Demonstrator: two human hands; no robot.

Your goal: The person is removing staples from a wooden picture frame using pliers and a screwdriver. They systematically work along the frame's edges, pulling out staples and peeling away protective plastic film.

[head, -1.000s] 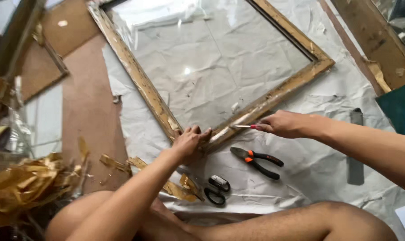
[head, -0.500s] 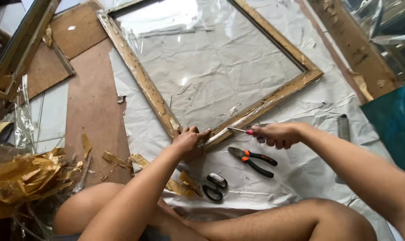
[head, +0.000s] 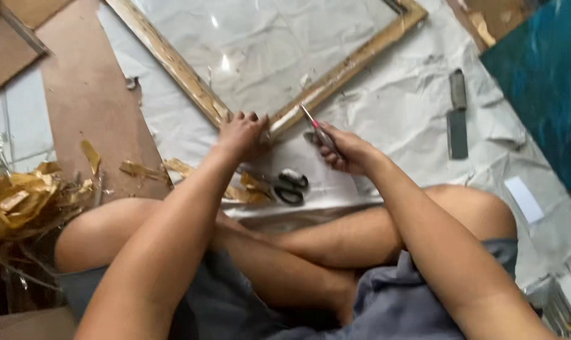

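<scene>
A worn gold wooden picture frame (head: 172, 63) lies flat on crumpled white paper (head: 399, 107), glass inside it. My left hand (head: 241, 133) presses down on the frame's near corner with its fingers curled over the wood. My right hand (head: 343, 146) grips a thin metal tool with a pink handle (head: 312, 119); its tip points at the frame's lower right rail beside the corner. Black-handled scissors (head: 286, 184) lie just in front of my hands, near my crossed legs.
A flat grey metal blade tool (head: 457, 114) lies on the paper to the right. Torn gold strips and a heap of gold scraps (head: 21, 204) sit left on brown board (head: 84, 94). A blue-green painted surface (head: 543, 82) fills the right edge. A white card (head: 523, 198) lies nearby.
The view has dropped and closed in on my legs. My right hand drew back toward me with the thin tool. The red-handled pliers are out of sight.
</scene>
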